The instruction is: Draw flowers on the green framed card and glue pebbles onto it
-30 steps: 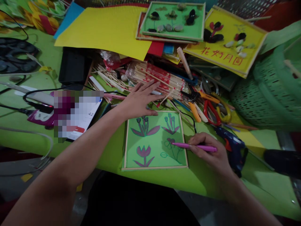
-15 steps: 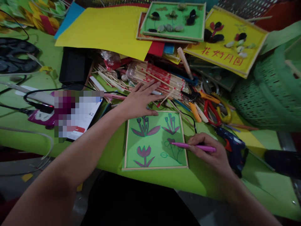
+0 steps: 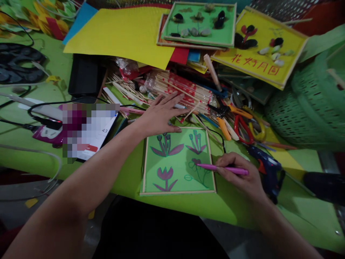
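Note:
A green card (image 3: 176, 183) edged with thin wooden sticks lies on the green table. It bears purple-filled flower drawings and, at the lower right, a flower mostly in outline. My right hand (image 3: 241, 176) grips a pink pen (image 3: 221, 168), whose tip is at the top of the outlined flower. My left hand (image 3: 161, 115) is spread over the card's upper edge, fingers reaching toward the sticks, with nothing held in it.
A phone (image 3: 101, 135) lies to the left. Behind are bundled wooden sticks (image 3: 185, 88), red-handled pliers (image 3: 242, 129) and yellow paper (image 3: 118, 34). A glue gun (image 3: 266, 171) and a green basket (image 3: 312, 104) stand to the right.
The pen and my right hand have barely shifted at the outlined flower. My left hand keeps its place. The number on the phone has changed from 42 to 43.

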`<action>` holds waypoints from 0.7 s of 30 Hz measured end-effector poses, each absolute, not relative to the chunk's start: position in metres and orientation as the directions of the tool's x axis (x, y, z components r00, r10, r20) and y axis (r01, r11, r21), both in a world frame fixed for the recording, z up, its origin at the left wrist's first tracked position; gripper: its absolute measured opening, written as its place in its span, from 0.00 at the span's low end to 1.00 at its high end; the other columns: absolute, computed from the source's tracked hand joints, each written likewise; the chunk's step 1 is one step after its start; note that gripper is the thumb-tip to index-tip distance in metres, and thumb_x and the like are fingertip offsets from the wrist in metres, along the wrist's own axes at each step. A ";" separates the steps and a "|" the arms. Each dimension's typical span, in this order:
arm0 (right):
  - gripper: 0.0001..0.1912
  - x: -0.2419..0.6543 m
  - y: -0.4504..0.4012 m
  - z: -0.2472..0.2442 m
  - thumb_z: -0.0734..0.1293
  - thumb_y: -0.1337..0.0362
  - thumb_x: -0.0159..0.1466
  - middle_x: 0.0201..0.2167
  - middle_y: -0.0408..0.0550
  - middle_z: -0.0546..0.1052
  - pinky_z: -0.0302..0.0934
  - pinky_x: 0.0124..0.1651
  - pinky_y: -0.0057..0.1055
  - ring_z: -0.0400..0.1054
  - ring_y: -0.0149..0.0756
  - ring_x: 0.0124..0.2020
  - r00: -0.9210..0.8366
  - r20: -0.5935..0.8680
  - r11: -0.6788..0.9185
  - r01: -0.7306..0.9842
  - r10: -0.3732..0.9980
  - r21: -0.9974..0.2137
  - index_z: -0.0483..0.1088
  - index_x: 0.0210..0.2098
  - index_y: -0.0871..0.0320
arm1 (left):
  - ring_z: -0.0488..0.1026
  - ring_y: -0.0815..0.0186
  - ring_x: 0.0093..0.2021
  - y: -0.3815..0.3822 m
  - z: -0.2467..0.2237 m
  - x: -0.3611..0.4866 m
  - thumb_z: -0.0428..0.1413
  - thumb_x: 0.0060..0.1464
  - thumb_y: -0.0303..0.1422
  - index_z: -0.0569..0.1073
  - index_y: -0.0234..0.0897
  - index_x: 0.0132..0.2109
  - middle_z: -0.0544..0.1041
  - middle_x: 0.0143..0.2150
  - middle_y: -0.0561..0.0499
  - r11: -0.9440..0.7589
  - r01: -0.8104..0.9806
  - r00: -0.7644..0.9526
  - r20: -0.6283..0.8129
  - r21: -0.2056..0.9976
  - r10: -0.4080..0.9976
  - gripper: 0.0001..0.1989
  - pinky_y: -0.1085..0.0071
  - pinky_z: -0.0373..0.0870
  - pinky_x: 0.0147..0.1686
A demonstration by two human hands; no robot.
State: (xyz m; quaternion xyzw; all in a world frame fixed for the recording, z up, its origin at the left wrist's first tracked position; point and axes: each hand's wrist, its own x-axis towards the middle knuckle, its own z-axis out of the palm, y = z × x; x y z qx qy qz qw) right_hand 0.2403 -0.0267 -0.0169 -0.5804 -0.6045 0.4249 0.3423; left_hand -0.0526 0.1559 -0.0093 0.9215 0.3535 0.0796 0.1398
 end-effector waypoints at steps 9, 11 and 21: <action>0.04 0.239 -0.026 -0.015 0.74 0.59 0.65 0.31 0.44 0.78 0.65 0.32 0.31 0.71 0.36 0.30 -0.111 -0.061 -0.013 0.394 0.992 -0.919 0.76 0.36 0.50 | 0.42 0.50 0.79 0.156 -0.011 -0.053 0.61 0.61 0.46 0.61 0.53 0.73 0.45 0.80 0.48 -0.719 0.622 0.742 0.060 0.310 0.668 0.36 0.45 0.37 0.74; 0.04 0.239 -0.026 -0.014 0.74 0.59 0.65 0.31 0.44 0.78 0.65 0.32 0.31 0.71 0.36 0.30 -0.113 -0.067 -0.017 0.391 0.991 -0.920 0.76 0.36 0.50 | 0.43 0.48 0.78 0.156 -0.009 -0.053 0.62 0.61 0.45 0.61 0.53 0.73 0.45 0.80 0.48 -0.713 0.625 0.740 0.052 0.317 0.671 0.37 0.46 0.37 0.74; 0.05 0.239 -0.026 -0.015 0.74 0.59 0.65 0.31 0.44 0.77 0.65 0.32 0.31 0.72 0.36 0.31 -0.098 -0.062 -0.016 0.411 0.993 -0.912 0.76 0.36 0.51 | 0.42 0.50 0.79 0.156 -0.007 -0.052 0.62 0.61 0.45 0.61 0.52 0.73 0.45 0.80 0.46 -0.711 0.633 0.738 0.037 0.306 0.673 0.37 0.45 0.38 0.74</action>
